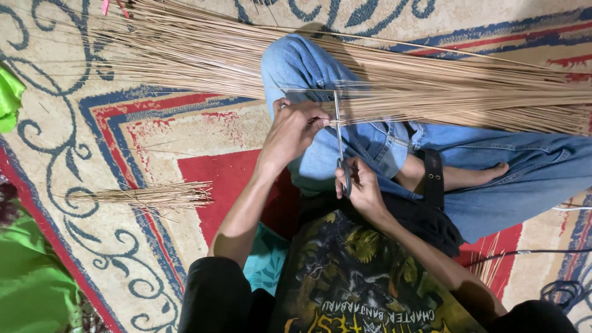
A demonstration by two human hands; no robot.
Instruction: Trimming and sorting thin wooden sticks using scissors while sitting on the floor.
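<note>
1. Head view: our left hand (295, 128) is closed, pinching a few thin sticks from the long bundle (394, 83) lying across our lap at 12 o'clock.
2. Our right hand (361, 185) has fingers curled through the handles of the scissors (340, 139), blades pointing up to 12 o'clock, meeting the pinched sticks.
3. Progress, as we judge: a small cut pile (154, 196) sits at 9 o'clock on the carpet (154, 132); most of the big bundle looks uncut, so approx. early stage w/ lots left.
</note>
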